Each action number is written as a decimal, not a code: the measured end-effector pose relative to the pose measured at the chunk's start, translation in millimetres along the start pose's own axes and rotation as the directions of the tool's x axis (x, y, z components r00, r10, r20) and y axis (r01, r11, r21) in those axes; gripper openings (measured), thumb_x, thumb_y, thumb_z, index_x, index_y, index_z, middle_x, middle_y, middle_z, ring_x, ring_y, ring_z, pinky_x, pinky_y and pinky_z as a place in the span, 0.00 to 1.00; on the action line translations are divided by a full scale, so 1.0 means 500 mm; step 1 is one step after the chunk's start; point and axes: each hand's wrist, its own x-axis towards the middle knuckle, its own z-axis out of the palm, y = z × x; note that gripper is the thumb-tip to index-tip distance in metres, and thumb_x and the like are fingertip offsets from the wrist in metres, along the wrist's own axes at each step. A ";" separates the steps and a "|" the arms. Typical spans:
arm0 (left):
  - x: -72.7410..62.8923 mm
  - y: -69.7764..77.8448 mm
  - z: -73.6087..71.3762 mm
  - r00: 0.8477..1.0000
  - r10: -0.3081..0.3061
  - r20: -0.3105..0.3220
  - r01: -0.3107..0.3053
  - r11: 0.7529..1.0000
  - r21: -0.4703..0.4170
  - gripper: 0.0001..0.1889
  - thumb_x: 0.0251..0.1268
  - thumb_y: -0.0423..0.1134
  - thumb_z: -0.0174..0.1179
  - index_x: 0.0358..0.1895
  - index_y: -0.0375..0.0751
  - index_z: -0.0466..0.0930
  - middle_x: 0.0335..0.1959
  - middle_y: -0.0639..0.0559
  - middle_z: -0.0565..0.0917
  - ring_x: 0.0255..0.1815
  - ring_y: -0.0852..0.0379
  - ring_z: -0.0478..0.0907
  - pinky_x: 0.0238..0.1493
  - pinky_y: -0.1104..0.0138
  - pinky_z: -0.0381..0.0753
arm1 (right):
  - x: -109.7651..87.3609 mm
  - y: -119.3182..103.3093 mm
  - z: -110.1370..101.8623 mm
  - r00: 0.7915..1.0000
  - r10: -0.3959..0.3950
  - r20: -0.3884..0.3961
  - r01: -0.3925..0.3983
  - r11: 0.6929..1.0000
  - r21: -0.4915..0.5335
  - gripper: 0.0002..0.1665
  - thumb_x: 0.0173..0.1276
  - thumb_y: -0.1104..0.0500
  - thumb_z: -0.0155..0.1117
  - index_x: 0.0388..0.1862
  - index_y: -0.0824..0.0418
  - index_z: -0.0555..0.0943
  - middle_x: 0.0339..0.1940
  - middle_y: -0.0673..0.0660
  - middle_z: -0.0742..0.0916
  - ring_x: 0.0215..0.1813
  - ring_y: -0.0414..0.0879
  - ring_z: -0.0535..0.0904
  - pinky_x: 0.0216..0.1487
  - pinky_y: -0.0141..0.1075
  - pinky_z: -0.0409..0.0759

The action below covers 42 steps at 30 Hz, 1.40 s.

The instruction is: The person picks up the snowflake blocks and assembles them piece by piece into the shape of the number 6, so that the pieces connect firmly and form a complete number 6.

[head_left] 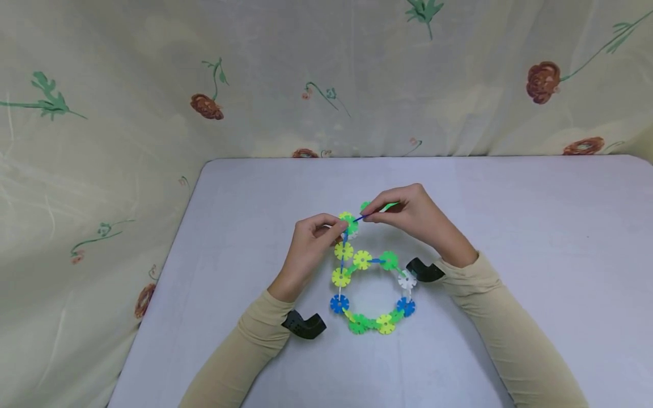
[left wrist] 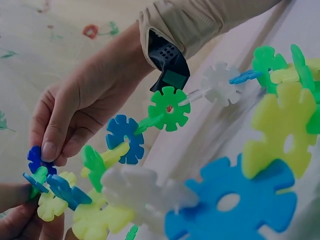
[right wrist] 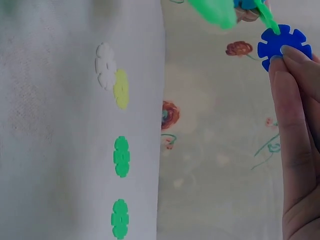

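My right hand [head_left: 410,215] pinches a dark blue notched disc [right wrist: 282,46] between thumb and fingers. The disc is edge-on in the head view and meets a green notched disc [head_left: 350,224] at the chain's upper end. That end is pinched by my left hand [head_left: 315,241]. Below hangs a chain of interlocked plastic discs, with yellow [head_left: 343,251], blue, green and white pieces. Its lower part curves into a ring, with a blue disc [head_left: 406,306] on its right side. The left wrist view shows the linked discs [left wrist: 170,108] close up; my left fingertips hide part of the joint.
Loose discs lie on the white table [head_left: 535,238] beyond my right hand: a white one [right wrist: 105,66] touching or overlapping a yellow one [right wrist: 121,89], and two green ones [right wrist: 121,156]. A flowered cloth [head_left: 357,73] hangs behind the table. Black wrist devices [head_left: 304,325] jut from both sleeves.
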 end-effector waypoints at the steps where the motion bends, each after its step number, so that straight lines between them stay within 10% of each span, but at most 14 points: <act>1: 0.000 0.000 0.000 1.000 0.006 -0.006 -0.006 1.000 0.001 0.09 0.74 0.37 0.64 0.44 0.31 0.87 0.34 0.45 0.87 0.31 0.63 0.82 0.41 0.71 0.84 | 0.000 -0.001 0.002 1.000 -0.009 -0.006 0.008 1.000 -0.005 0.07 0.64 0.68 0.75 0.40 0.61 0.92 0.39 0.56 0.93 0.40 0.36 0.90 0.42 0.31 0.90; 20: 0.004 0.000 -0.001 1.000 0.024 -0.018 -0.024 1.000 -0.017 0.11 0.73 0.39 0.65 0.43 0.32 0.87 0.36 0.41 0.88 0.31 0.62 0.82 0.42 0.71 0.86 | 0.003 0.017 -0.016 0.997 0.074 -0.005 -0.074 0.994 -0.086 0.20 0.66 0.64 0.75 0.57 0.57 0.87 0.55 0.58 0.90 0.45 0.42 0.89 0.46 0.28 0.89; 33: 0.006 -0.004 0.000 1.000 0.002 -0.016 -0.002 0.999 -0.037 0.10 0.72 0.39 0.66 0.41 0.33 0.87 0.30 0.53 0.85 0.30 0.61 0.81 0.41 0.71 0.85 | 0.008 0.069 -0.062 0.929 0.370 -0.014 -0.356 0.882 -0.309 0.17 0.68 0.63 0.73 0.54 0.63 0.87 0.55 0.62 0.89 0.48 0.53 0.87 0.38 0.31 0.83; 42: 0.000 -0.006 0.000 1.000 -0.011 -0.001 0.011 0.999 -0.047 0.10 0.73 0.40 0.66 0.41 0.35 0.87 0.30 0.52 0.84 0.32 0.59 0.81 0.44 0.69 0.85 | 0.022 0.112 -0.046 0.902 0.429 -0.043 -0.410 0.821 -0.397 0.20 0.69 0.60 0.72 0.57 0.67 0.84 0.49 0.65 0.88 0.46 0.55 0.83 0.50 0.45 0.80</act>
